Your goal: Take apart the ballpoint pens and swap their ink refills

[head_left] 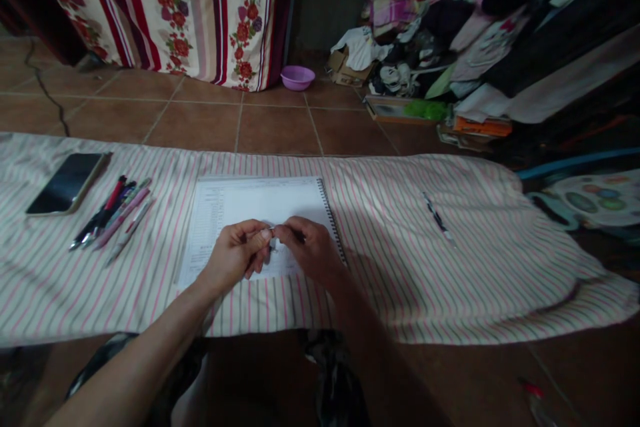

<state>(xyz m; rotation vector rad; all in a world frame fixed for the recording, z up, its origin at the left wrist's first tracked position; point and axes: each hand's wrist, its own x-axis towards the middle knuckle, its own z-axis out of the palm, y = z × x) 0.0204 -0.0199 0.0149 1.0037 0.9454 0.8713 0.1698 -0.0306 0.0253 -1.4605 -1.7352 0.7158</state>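
Observation:
My left hand [239, 255] and my right hand [309, 247] meet over the lower part of a spiral notebook [235, 203] lying open on a striped cloth [450, 267]. Both hands are closed in a pinch on a small pen-like object [273, 235] held between their fingertips. A dark tip shows beside my right fingers. Most of the object is hidden by the fingers.
Several pens [114, 212] lie in a bunch left of the notebook, and a dark phone [67, 183] lies beyond them. Another pen [437, 216] lies to the right. A purple bowl [297, 77], a flowered bedsheet [175, 7] and heaped clothes [450, 20] lie on the tiled floor behind.

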